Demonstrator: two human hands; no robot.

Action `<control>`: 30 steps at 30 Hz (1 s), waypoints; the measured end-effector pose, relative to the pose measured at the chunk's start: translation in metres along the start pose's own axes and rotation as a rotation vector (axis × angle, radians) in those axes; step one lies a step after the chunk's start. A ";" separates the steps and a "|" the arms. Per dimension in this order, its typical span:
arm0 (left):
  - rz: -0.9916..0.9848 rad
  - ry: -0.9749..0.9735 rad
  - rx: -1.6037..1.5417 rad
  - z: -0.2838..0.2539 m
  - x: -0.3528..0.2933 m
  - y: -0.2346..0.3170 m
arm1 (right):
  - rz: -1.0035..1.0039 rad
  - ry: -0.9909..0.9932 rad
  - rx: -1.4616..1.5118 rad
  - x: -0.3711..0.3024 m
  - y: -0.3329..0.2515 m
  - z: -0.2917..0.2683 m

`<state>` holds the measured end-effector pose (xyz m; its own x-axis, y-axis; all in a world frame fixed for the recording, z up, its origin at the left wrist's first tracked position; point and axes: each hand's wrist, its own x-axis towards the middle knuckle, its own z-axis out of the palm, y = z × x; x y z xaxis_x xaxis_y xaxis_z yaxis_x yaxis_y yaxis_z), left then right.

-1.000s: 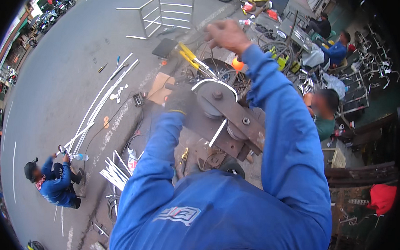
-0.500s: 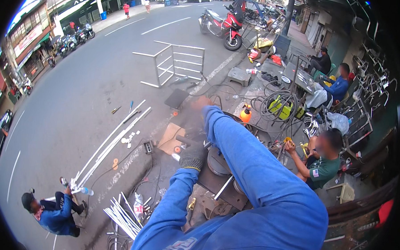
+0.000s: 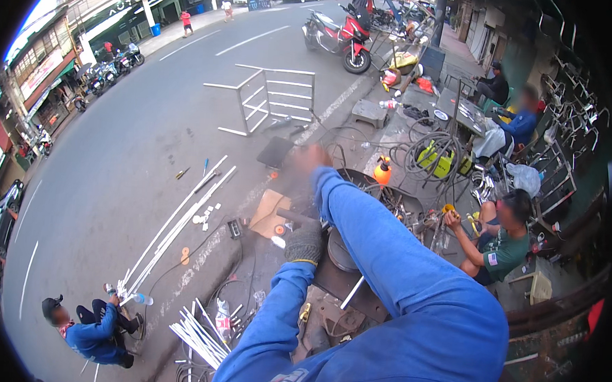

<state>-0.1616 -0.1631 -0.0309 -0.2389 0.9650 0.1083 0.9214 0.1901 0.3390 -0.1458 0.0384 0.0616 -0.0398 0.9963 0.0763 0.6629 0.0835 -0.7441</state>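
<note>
We've got the left hand in a grey knit glove [image 3: 303, 245] at the left edge of the round grey steel disc [image 3: 339, 252]; fingers look curled, can't tell on what. Bare right hand [image 3: 312, 157] is motion-blurred beyond the disc: finger opening and grip unreadable. We see the thin straight silver tube [image 3: 351, 293] just beside the disc, angled toward our body.

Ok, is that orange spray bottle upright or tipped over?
Upright: the orange spray bottle has its spray head on top, with the rounded orange body below.
</note>
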 end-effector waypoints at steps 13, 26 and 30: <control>0.128 -0.233 0.027 0.016 0.015 -0.018 | -0.401 0.675 1.210 -0.105 0.022 -0.403; -0.168 -0.785 -0.700 -0.093 -0.001 -0.009 | -0.191 1.090 1.046 -0.336 0.188 -0.427; -0.343 -0.793 -0.940 -0.115 -0.026 -0.006 | 0.054 1.062 1.241 -0.400 0.248 -0.405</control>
<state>-0.1963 -0.2103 0.0720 0.1261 0.7969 -0.5909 0.2009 0.5628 0.8018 0.3374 -0.3483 0.1156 0.8126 0.5815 0.0392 -0.3481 0.5382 -0.7676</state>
